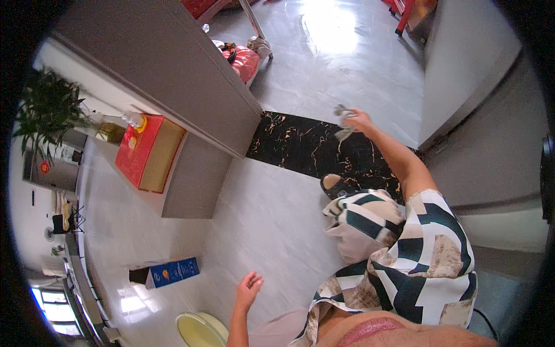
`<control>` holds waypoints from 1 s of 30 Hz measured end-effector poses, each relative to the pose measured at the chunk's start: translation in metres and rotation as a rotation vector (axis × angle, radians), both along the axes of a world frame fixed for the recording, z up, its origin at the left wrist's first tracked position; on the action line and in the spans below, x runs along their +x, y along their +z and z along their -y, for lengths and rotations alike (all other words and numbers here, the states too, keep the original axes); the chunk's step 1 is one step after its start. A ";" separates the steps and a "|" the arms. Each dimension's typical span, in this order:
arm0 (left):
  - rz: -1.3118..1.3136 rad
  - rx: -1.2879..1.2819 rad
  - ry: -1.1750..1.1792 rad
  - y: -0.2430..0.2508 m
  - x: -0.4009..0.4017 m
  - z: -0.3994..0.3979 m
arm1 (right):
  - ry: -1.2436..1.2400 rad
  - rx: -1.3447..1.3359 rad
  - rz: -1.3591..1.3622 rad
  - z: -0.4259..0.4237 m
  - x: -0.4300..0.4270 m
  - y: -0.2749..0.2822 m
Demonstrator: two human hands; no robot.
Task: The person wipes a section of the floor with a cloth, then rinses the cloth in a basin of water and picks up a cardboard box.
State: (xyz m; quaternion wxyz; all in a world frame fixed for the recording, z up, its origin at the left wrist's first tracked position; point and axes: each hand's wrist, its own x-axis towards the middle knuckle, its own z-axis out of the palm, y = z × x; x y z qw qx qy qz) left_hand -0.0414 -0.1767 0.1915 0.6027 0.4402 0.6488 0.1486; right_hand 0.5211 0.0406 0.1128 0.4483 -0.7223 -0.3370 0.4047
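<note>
My right hand [359, 121] is shut on a crumpled grey cloth [344, 130], held out over the front edge of a black marble threshold [303, 143] with gold veins. Part of the cloth hangs below the fingers. My left hand [248, 288] is raised at the lower middle with its fingers apart, holding nothing. Near it, a pale yellow basin [199, 332] stands on the grey tiled floor [269, 225]. A black sandal [336, 184] on my foot shows beside the threshold.
A blue box [175, 272] stands on the floor at left. A red box [141, 152] rests on a grey cabinet beside a leafy plant [50, 108]. Beyond the threshold are a red bag [245, 63] and red metal legs [404, 19]. Grey panels flank the doorway.
</note>
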 end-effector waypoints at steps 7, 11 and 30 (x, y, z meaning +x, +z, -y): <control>-0.468 0.276 -0.638 -0.095 0.034 -0.092 | -0.139 -0.093 0.135 -0.046 0.081 -0.034; -0.598 0.619 -0.555 -0.181 0.080 -0.169 | -0.033 -0.077 0.448 -0.110 0.097 -0.027; -1.023 0.545 -0.562 -0.225 0.182 -0.209 | 0.055 -0.405 1.196 -0.362 0.156 -0.150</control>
